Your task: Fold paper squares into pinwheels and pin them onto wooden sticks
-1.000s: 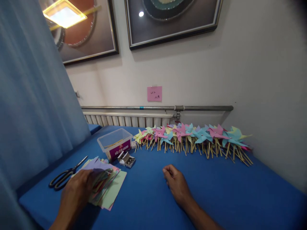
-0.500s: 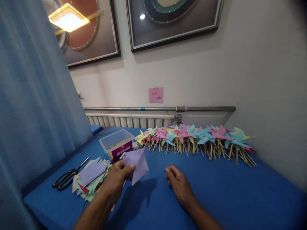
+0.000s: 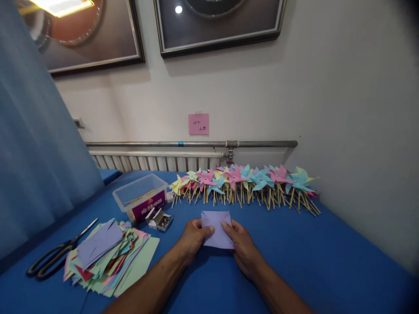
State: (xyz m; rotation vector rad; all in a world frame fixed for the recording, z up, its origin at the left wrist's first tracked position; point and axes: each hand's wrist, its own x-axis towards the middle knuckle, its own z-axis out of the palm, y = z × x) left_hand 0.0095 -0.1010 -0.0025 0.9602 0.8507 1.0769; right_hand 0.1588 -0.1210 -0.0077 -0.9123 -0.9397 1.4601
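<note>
Hands pinning lilac square flat

Left hand (image 3: 191, 239) and right hand (image 3: 242, 246) both pinched the lilac paper square (image 3: 217, 231), fingertips on its side edges, sheet lying on the blue table (image 3: 327, 261) just ahead of the paper stack (image 3: 108, 257). Looked like a fold setup: best kept flat, corners aligned, thumbs pressing evenly. Pinwheels (image 3: 245, 183) sat well clear.
</note>
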